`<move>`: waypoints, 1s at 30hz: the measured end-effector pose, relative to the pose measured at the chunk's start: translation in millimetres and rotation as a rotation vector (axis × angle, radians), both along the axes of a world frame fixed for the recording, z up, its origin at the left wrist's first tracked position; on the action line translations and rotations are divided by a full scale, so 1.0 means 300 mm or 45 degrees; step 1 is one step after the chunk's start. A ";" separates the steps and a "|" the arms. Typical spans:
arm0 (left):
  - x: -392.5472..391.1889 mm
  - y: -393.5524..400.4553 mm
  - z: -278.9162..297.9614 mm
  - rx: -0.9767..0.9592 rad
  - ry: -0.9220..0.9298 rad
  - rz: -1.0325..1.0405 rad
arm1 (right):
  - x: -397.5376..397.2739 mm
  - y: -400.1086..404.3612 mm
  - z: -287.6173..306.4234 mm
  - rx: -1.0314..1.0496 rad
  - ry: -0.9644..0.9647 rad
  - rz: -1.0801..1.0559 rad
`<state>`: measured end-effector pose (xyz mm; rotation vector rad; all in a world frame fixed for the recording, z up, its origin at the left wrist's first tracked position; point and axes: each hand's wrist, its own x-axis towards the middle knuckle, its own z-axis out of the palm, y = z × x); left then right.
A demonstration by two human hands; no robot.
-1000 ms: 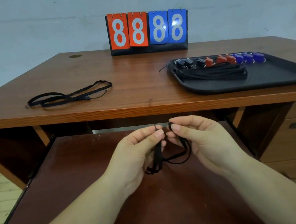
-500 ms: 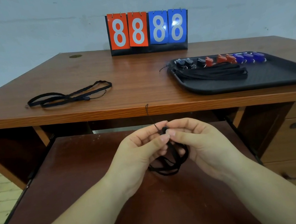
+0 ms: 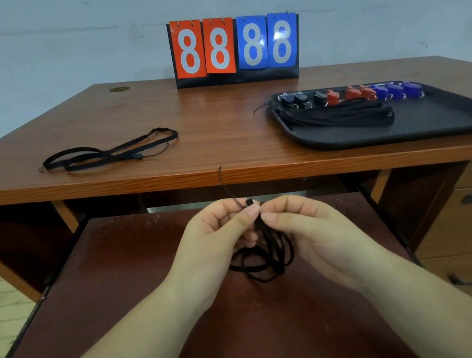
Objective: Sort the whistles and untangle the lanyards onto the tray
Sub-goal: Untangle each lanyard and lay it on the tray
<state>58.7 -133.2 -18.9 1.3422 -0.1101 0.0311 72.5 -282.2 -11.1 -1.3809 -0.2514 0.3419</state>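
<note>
- Nearest the viewer, two bare forearms reach in over a dark red pull-out shelf (image 3: 152, 283) below the desk.
- The left hand (image 3: 216, 243) has its fingers curled, thumb and forefinger pinched together on a black lanyard (image 3: 266, 254) near its top end.
- The right hand (image 3: 306, 229) mirrors it, thumb and fingertips pinching the same lanyard just beside the left hand's grip.
- The lanyard hangs between the palms in several loose, tangled loops; a thin cord end rises from the pinch towards the desk edge.
- Farther off, on the brown desk (image 3: 205, 122), a second black lanyard (image 3: 108, 153) lies in long loops at the left.
- At the right sits a black tray (image 3: 449, 116). On it lies a bundle of straightened lanyards (image 3: 341, 115), with a row of whistles (image 3: 354, 95) behind: black, then red, then blue.
- Farthest, a flip scoreboard (image 3: 236, 47) reads 88 in red and 88 in blue.
</note>
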 end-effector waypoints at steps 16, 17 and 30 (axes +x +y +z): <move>0.008 0.001 0.005 -0.229 0.102 -0.045 | 0.007 -0.009 -0.009 -0.138 -0.138 -0.078; 0.010 0.003 0.005 -0.231 0.107 -0.038 | 0.009 -0.011 -0.009 -0.139 -0.149 -0.072; 0.084 0.113 0.018 -0.229 0.162 0.180 | 0.104 -0.164 0.007 -0.348 0.040 0.008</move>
